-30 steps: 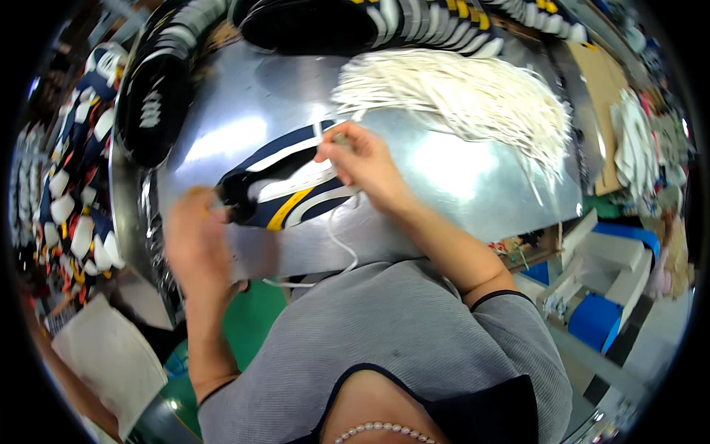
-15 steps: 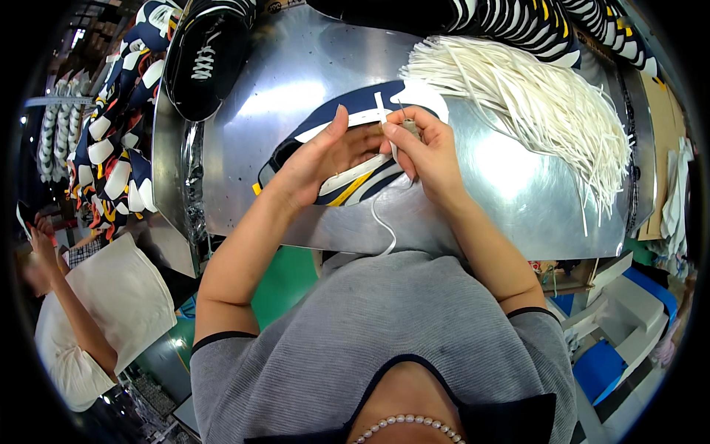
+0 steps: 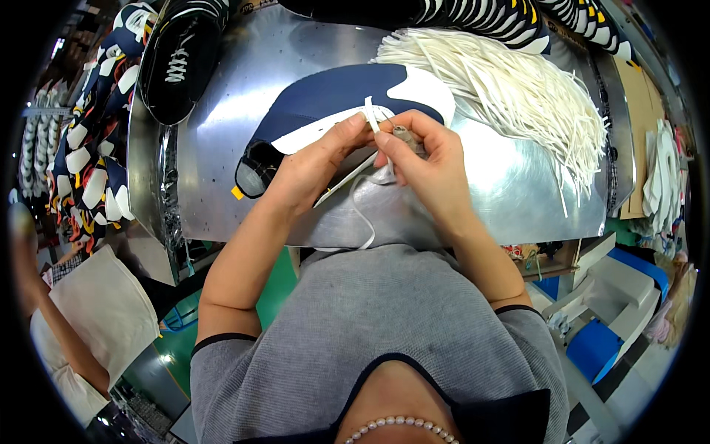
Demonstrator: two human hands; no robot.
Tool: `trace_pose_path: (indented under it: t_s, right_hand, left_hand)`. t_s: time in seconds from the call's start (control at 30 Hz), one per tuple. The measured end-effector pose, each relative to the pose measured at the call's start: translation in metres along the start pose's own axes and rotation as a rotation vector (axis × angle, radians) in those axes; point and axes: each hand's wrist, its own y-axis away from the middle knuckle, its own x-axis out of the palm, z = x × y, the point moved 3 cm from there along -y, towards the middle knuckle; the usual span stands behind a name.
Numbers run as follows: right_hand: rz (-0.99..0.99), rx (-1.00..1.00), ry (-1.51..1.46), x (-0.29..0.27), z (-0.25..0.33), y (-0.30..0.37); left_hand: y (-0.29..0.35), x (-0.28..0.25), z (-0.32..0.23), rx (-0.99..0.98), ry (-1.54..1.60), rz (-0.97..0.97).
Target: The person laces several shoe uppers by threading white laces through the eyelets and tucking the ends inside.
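Observation:
A navy and white shoe upper [image 3: 333, 92] lies on its side on the metal table, with a yellow tab at its heel end. My left hand [image 3: 322, 159] is closed on its near edge, thumb pressed close to the standing end of a white shoelace [image 3: 360, 213]. Close beside it, my right hand [image 3: 433, 159] pinches the lace between thumb and forefinger. Tucked in that same hand is a small tool with a thin needle-like tip and a wrapped, beige handle [image 3: 403, 135]. The lace's other end hangs toward my body. My fingers hide part of the upper's opening.
A thick bundle of white laces [image 3: 510, 103] lies at the right on the metal table [image 3: 222, 155]. A black shoe with grey laces [image 3: 177, 70] stands at the far left. Stacked uppers [image 3: 488, 22] line the back. Another person's arm [image 3: 70, 333] is at the left.
The upper has rolled so more of its navy side shows. My left hand, earlier spread with its thumb raised, has closed in beside my right hand at the lace.

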Motion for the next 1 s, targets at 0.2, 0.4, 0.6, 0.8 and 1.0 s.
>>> trace_pose_path:
  t_s: [0.2, 0.4, 0.6, 0.8, 1.0]
  right_hand:
    - [-0.023, -0.027, 0.237, 0.001, 0.011, 0.006]
    - [-0.011, -0.092, 0.372, 0.0, 0.004, 0.005]
    - [0.01, -0.101, 0.426, -0.002, -0.004, 0.003]
    - [0.046, -0.19, 0.364, -0.002, 0.001, 0.003]
    - [0.089, -0.03, 0.284, -0.002, 0.002, 0.0]
  left_hand:
    - [0.007, -0.005, 0.003, 0.045, 0.013, -0.09]
    - [0.009, -0.007, 0.008, 0.065, -0.039, -0.207]
    - [0.009, -0.005, 0.011, 0.08, -0.059, -0.218]
    - [0.006, -0.009, 0.007, 0.188, -0.02, -0.255]
    - [0.007, -0.005, 0.005, 0.166, -0.085, -0.303]
